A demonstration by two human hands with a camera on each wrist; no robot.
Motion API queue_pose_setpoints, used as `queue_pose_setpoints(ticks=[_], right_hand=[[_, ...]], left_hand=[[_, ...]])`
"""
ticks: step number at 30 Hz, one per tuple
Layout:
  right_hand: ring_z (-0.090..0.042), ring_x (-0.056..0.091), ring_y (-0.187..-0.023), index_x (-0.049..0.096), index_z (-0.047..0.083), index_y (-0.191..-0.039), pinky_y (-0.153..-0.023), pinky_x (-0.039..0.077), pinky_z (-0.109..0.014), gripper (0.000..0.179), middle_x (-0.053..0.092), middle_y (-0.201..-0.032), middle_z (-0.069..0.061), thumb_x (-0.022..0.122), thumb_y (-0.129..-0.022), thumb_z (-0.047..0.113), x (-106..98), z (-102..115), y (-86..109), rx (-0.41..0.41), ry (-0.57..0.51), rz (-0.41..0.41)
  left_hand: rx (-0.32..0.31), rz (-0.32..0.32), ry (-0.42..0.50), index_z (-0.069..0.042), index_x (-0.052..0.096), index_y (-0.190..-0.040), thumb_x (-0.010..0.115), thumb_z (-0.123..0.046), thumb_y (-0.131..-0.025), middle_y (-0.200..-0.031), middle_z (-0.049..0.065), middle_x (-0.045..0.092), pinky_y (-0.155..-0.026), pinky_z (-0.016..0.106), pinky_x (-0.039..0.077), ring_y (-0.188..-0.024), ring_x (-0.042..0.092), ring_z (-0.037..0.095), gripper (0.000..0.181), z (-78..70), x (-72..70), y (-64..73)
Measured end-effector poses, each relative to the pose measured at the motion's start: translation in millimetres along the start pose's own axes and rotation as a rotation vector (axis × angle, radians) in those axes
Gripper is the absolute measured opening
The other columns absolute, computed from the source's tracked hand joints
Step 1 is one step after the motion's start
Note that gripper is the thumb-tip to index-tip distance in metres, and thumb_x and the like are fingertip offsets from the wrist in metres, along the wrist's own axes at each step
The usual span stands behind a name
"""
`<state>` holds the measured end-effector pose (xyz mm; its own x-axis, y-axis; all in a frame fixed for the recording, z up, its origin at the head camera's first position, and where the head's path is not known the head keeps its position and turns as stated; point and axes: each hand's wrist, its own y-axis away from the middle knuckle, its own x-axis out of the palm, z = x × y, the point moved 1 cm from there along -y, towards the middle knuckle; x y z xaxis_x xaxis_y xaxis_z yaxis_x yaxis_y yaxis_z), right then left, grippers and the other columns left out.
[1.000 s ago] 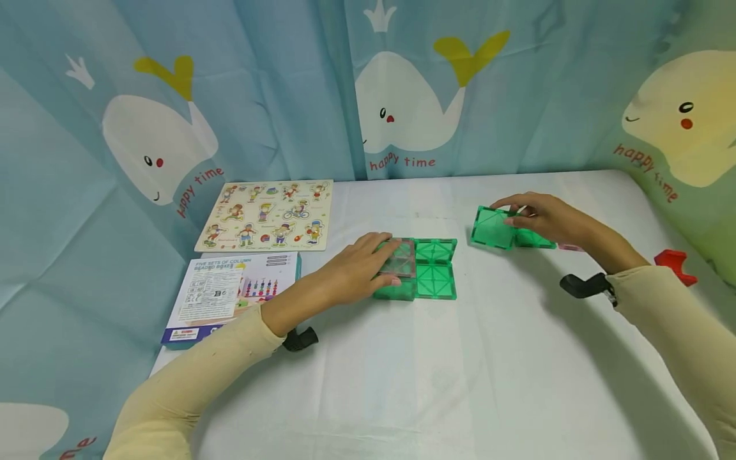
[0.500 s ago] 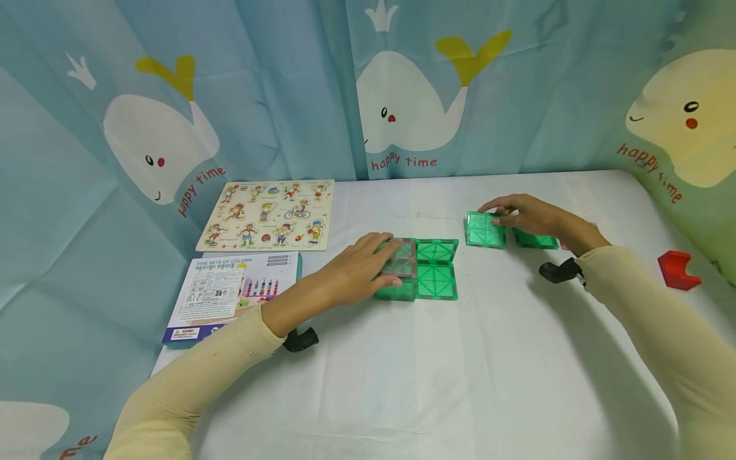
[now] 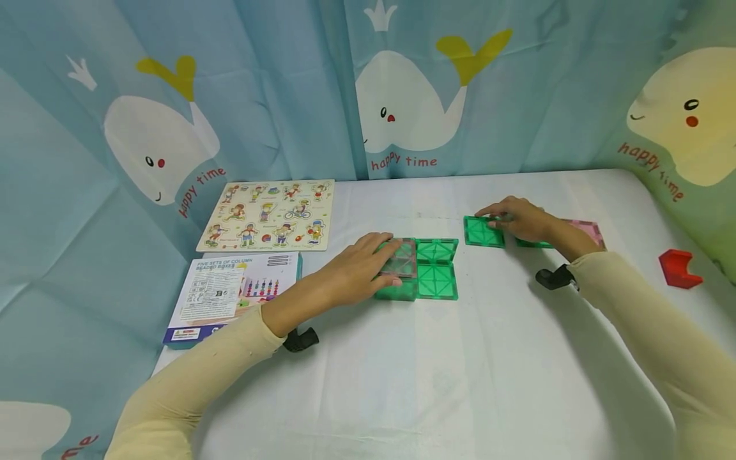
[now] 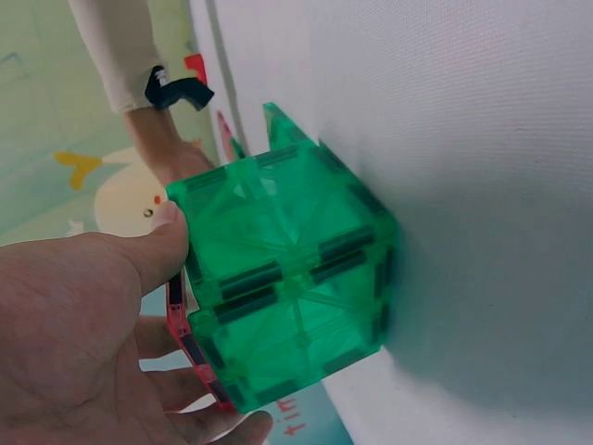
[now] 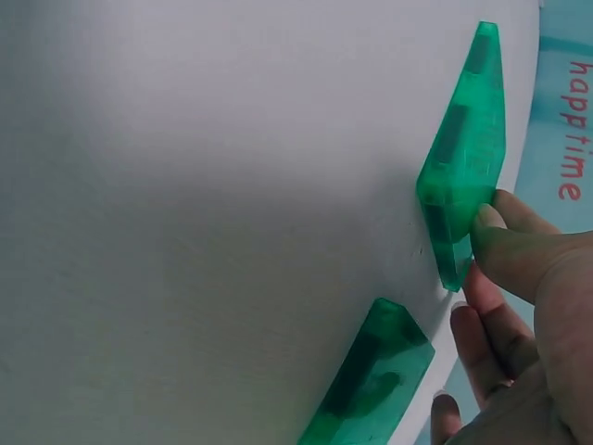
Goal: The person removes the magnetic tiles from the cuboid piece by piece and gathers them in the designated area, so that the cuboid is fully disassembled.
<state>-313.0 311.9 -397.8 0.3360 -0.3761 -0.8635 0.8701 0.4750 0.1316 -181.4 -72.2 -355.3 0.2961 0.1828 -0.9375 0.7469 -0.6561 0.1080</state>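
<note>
My left hand (image 3: 356, 271) rests on a box of see-through magnetic tiles, its fingers spread along the pink top tile (image 4: 196, 357). The thumb lies at the near upper edge. Green tiles (image 4: 296, 278) form the box's sides. A flat green tile (image 3: 436, 281) and a tilted one (image 3: 435, 250) adjoin it on the right. Farther right, my right hand (image 3: 519, 219) pinches a square green magnetic tile (image 3: 483, 233) between thumb and fingers, close over the cloth. In the right wrist view that tile (image 5: 468, 148) shows at a slant, with another green tile (image 5: 371, 380) nearby.
Beyond the right hand lies a pink tile (image 3: 589, 231), partly hidden by the wrist. A red block (image 3: 680, 269) sits at the far right. On the left are a picture puzzle board (image 3: 267, 217) and a beaded-toy box (image 3: 230, 294). A whale-print curtain (image 3: 287, 96) borders the white table.
The right hand has moved left and lowered its green tile from tilted to nearly flat. More of the pink tile behind the wrist now shows. The left hand has stayed in place.
</note>
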Motion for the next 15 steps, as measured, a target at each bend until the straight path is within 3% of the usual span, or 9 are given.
queue_pose_setpoints(ticks=[3,7,12,15], right_hand=[[-0.053,0.043,-0.134,0.065,0.01,-0.144,-0.098,0.03,-0.079,0.037,0.055,-0.141,-0.03,0.062,-0.108,0.012,1,5,-0.3,0.011,0.06,-0.027],[-0.052,0.048,-0.129,0.061,0.009,-0.147,-0.092,0.036,-0.071,0.04,0.054,-0.139,-0.031,0.062,-0.107,0.008,7,18,3.3,0.003,0.145,-0.087],[-0.039,0.061,-0.113,0.061,0.002,-0.143,-0.089,0.051,-0.057,0.037,0.061,-0.124,-0.025,0.062,-0.106,0.002,19,48,15.9,-0.158,0.107,-0.198],[-0.034,0.064,-0.109,0.061,0.003,-0.142,-0.088,0.053,-0.053,0.033,0.064,-0.124,-0.02,0.054,-0.111,0.011,27,70,24.9,-0.206,0.039,-0.25]], left_hand=[[-0.005,0.004,0.005,-0.012,0.024,-0.169,0.053,-0.05,-0.109,-0.174,0.012,0.021,-0.125,0.052,0.031,-0.162,0.018,0.027,0.077,0.2,-0.6,0.8],[-0.001,0.004,0.006,-0.012,0.024,-0.169,0.053,-0.049,-0.109,-0.174,0.012,0.021,-0.125,0.053,0.031,-0.162,0.018,0.027,0.077,0.9,-0.6,0.5],[0.008,-0.002,0.003,-0.012,0.024,-0.169,0.053,-0.05,-0.108,-0.173,0.013,0.022,-0.125,0.052,0.031,-0.161,0.019,0.028,0.077,1.5,0.0,-0.6],[0.009,-0.005,0.004,-0.012,0.025,-0.169,0.053,-0.05,-0.108,-0.173,0.012,0.022,-0.126,0.051,0.031,-0.161,0.019,0.028,0.077,2.0,0.5,-0.6]])
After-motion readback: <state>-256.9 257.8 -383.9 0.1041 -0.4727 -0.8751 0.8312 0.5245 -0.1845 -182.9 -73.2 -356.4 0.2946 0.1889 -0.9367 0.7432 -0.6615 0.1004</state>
